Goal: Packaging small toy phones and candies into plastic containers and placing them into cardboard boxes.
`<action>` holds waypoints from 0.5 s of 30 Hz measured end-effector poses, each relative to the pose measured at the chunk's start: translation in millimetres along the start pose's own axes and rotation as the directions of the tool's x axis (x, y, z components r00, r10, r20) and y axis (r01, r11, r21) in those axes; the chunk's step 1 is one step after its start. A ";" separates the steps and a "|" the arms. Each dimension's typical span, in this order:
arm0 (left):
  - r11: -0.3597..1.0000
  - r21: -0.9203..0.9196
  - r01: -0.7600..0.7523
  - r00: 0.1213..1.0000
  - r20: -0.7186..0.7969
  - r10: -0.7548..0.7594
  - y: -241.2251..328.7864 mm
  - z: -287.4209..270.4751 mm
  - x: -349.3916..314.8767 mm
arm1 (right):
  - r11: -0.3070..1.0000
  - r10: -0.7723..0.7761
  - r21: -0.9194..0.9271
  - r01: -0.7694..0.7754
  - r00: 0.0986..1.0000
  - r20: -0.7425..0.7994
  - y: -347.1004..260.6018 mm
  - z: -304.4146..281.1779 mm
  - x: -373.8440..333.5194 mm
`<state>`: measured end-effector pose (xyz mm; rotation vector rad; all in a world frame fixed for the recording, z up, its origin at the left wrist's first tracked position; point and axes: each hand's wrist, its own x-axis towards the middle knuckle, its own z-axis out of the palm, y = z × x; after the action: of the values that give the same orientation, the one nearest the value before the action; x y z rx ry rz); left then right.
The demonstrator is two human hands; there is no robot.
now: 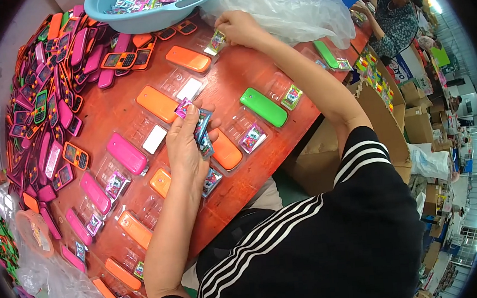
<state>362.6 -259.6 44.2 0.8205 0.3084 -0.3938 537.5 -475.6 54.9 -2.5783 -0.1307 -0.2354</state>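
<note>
My left hand (184,139) is closed around several small shiny packets; a pink packet (183,107) sticks out at the thumb and a blue packet (203,126) shows by the fingers. At the far side of the table, my right hand (240,29) pinches a yellow-green packet (216,42) over a clear plastic tray. That tray's neighbour is an orange toy phone (188,59) lying face down. Near my left hand lies another orange toy phone (157,103), with a white card (154,139) close by. A green toy phone (264,106) rests to the right.
Loose toy phones pile up at the left (39,108). A blue basin (144,23) of packets stands at the far edge, beside crumpled plastic sheeting (295,13). Rows of filled trays cover the red table (228,197). Cardboard boxes (379,121) and a co-worker (393,19) are at the right.
</note>
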 end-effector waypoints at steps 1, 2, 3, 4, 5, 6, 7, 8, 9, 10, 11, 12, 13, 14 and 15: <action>1.000 0.000 0.001 1.000 0.004 -0.001 -0.4 0.2 -0.6 | 0.994 0.034 0.101 -0.037 0.999 0.035 -5.8 -5.9 -1.8; 1.000 -0.001 0.001 1.000 0.003 -0.001 -0.8 -0.2 -0.9 | 0.977 0.064 0.199 -0.077 0.995 0.073 -9.5 -8.9 -2.8; 1.000 0.003 0.000 1.000 -0.004 0.000 -1.3 -0.8 -1.1 | 0.972 0.047 0.227 -0.067 0.995 0.093 -6.5 -3.6 -0.7; 1.000 0.007 0.001 1.000 -0.008 -0.001 -1.8 -0.5 -0.9 | 0.972 0.048 0.225 -0.068 0.995 0.093 -7.2 -1.4 -1.5; 1.000 0.006 0.002 1.000 -0.007 -0.002 -2.5 0.0 -0.9 | 0.990 0.017 0.140 -0.028 0.997 0.078 -8.0 1.1 -2.3; 1.000 0.005 0.013 1.000 -0.009 -0.013 -3.4 0.7 -1.1 | 0.998 -0.015 0.054 0.012 0.998 0.066 -8.6 3.3 -3.1; 1.000 0.005 0.022 1.000 -0.013 -0.022 -3.4 0.5 -1.6 | 0.998 -0.051 -0.032 0.053 0.997 0.057 -8.8 5.6 -3.2; 1.000 0.004 0.021 1.000 -0.014 -0.021 -3.1 -0.2 -2.1 | 0.998 -0.052 -0.031 0.054 0.997 0.058 -7.0 6.7 -3.5; 1.000 0.006 0.029 1.000 -0.012 -0.029 -2.7 -0.9 -2.8 | 0.989 -0.109 -0.097 0.108 0.994 -0.008 -4.5 6.8 -4.2; 0.999 0.008 0.038 0.999 -0.008 -0.038 -2.7 -1.5 -3.1 | 0.974 -0.169 -0.167 0.155 0.983 -0.071 -1.9 6.7 -4.6; 0.999 0.008 0.038 0.999 -0.008 -0.037 -2.9 -2.6 -3.1 | 0.974 -0.170 -0.167 0.156 0.983 -0.071 0.1 7.1 -4.0; 0.999 0.005 0.034 0.999 0.000 -0.034 -3.4 -3.9 -2.9 | 0.966 -0.187 -0.194 0.168 0.979 -0.083 2.1 7.4 -3.1; 1.000 0.002 0.030 1.000 0.008 -0.030 -3.8 -5.0 -2.6 | 0.958 -0.205 -0.221 0.180 0.974 -0.094 4.5 8.2 -2.1; 1.000 0.002 0.029 1.000 0.008 -0.029 -4.2 -5.3 -2.1 | 0.958 -0.206 -0.221 0.181 0.974 -0.095 7.3 8.5 -1.4; 0.999 0.002 0.035 0.999 0.018 -0.035 -4.7 -5.2 -1.4 | 0.950 -0.229 -0.243 0.196 0.967 -0.112 10.1 8.5 -0.8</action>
<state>358.6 -258.2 38.4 0.8135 0.3062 -0.4339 539.4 -479.7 42.4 -2.7663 -0.3506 -0.5392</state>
